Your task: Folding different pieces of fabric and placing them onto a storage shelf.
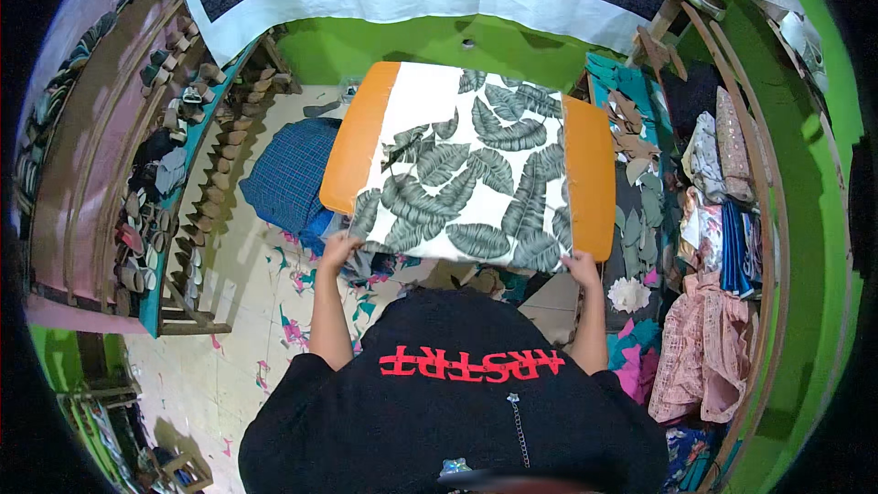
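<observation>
A white cloth printed with dark grey-green leaves lies spread over an orange table, covering its middle and leaving both ends bare. My left hand grips the cloth's near left corner, fingers pinched at the table edge. At the near right corner, my right hand pinches the same cloth. Between the two hands the near edge runs fairly straight. The far left part of the cloth shows plain white.
A dark checked cloth bundle sits left of the table. Fabric scraps litter the floor. Racks with shoe-shaped pieces line the left side. On the right are a shelf of folded fabrics and a surface with cut pieces.
</observation>
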Action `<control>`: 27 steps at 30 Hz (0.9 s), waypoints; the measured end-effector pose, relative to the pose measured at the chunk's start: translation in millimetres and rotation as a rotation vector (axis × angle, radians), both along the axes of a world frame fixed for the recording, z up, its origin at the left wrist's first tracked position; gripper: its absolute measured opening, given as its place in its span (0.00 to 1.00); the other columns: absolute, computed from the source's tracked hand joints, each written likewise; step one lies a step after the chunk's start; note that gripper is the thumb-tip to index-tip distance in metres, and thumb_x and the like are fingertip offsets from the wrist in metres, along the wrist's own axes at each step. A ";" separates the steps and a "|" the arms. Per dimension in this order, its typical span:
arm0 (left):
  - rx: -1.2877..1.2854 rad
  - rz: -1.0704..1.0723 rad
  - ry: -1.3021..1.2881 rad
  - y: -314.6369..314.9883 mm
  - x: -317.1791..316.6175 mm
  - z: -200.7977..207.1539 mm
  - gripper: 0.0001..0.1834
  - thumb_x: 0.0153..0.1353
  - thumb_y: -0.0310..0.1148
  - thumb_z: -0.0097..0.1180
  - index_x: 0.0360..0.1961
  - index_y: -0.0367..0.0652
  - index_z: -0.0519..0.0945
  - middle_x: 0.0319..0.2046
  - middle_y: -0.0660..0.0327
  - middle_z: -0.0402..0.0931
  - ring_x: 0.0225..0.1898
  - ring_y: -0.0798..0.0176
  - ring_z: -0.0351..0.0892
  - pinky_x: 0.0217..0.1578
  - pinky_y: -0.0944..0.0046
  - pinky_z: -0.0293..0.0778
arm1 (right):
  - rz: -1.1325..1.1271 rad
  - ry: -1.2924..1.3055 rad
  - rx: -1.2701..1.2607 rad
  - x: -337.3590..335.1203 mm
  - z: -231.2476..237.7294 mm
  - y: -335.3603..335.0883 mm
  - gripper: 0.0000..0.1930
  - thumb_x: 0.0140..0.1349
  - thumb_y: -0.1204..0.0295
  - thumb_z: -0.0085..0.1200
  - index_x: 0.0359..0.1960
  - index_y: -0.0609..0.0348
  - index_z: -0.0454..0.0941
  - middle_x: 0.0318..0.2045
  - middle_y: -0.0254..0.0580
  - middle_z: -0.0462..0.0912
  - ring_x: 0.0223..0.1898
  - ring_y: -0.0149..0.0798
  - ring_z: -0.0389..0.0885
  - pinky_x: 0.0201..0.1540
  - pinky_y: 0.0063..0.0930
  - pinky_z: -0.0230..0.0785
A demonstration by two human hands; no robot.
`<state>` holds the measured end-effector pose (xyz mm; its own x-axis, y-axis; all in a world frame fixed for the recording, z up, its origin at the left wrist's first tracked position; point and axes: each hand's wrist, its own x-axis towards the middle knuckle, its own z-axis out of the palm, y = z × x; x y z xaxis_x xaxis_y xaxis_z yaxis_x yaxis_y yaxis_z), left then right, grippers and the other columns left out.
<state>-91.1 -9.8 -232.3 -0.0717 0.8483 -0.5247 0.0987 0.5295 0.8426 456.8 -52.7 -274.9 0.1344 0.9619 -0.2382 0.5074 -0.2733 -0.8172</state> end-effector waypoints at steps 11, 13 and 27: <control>0.400 0.133 0.886 54.1 52.1 24.5 0.22 0.42 0.40 0.56 0.39 0.42 0.72 0.44 0.48 0.65 0.49 0.50 0.60 0.48 0.55 0.58 | -0.178 0.093 -0.035 -53.5 5.4 -11.7 0.13 0.47 0.67 0.53 0.17 0.66 0.71 0.15 0.41 0.71 0.20 0.35 0.69 0.25 0.29 0.59; 0.462 0.098 0.830 88.2 50.9 6.5 0.21 0.42 0.39 0.57 0.38 0.41 0.72 0.40 0.49 0.69 0.45 0.51 0.65 0.45 0.57 0.61 | -0.334 0.096 -0.139 -58.8 8.1 -6.3 0.11 0.47 0.67 0.52 0.22 0.66 0.74 0.18 0.40 0.74 0.23 0.35 0.71 0.29 0.28 0.61; 0.453 0.052 0.819 194.7 72.7 14.0 0.30 0.35 0.37 0.64 0.41 0.36 0.68 0.34 0.48 0.71 0.42 0.52 0.70 0.41 0.57 0.67 | -0.481 -0.148 -0.093 -67.3 -12.6 -17.7 0.12 0.45 0.68 0.57 0.18 0.66 0.73 0.14 0.43 0.72 0.18 0.34 0.69 0.23 0.28 0.60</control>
<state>-18.4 185.0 -218.3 -0.3160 0.9449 0.0858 0.7380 0.1879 0.6481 389.5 -70.4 -287.5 0.5951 0.7587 -0.2650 0.4149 -0.5724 -0.7072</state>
